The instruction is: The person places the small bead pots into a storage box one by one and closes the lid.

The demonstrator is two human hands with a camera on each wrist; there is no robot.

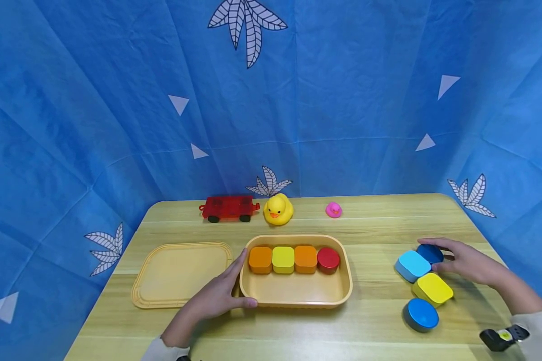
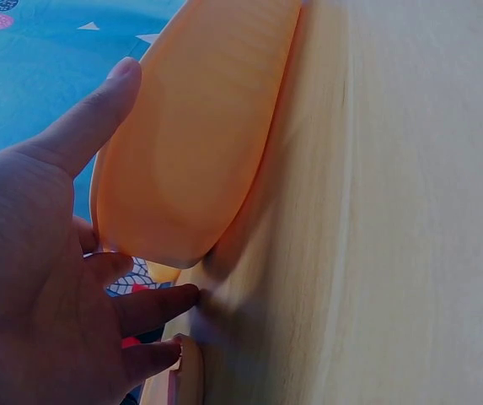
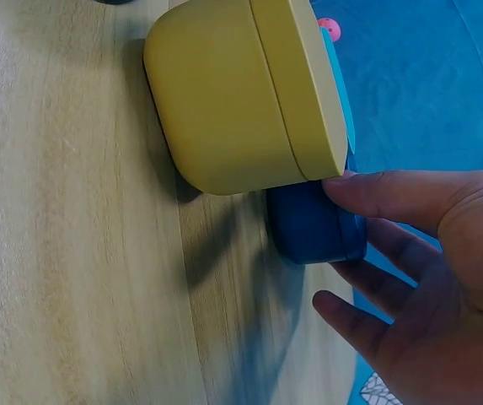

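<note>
My left hand (image 1: 221,291) rests against the left end of a tan rectangular box (image 1: 298,297), its thumb along the front rim; in the left wrist view the box wall (image 2: 199,126) lies beside the thumb and the other fingers spread loosely. In the box stand an orange block (image 1: 260,260), a yellow block (image 1: 283,259), another orange block (image 1: 305,259) and a round red block (image 1: 328,260). At the right, my right hand (image 1: 469,263) holds a round dark blue block (image 3: 308,224) between thumb and fingers. Touching it are a light blue block (image 1: 413,265) and a yellow block (image 3: 224,93).
A round blue block (image 1: 421,315) sits in front of the right-hand group. Left of the box lies a flat tan lid (image 1: 182,276). Along the back edge stand a red toy wagon (image 1: 228,207), a yellow duck (image 1: 278,209) and a small pink duck (image 1: 333,209). Blue cloth (image 1: 343,125) hangs behind the table.
</note>
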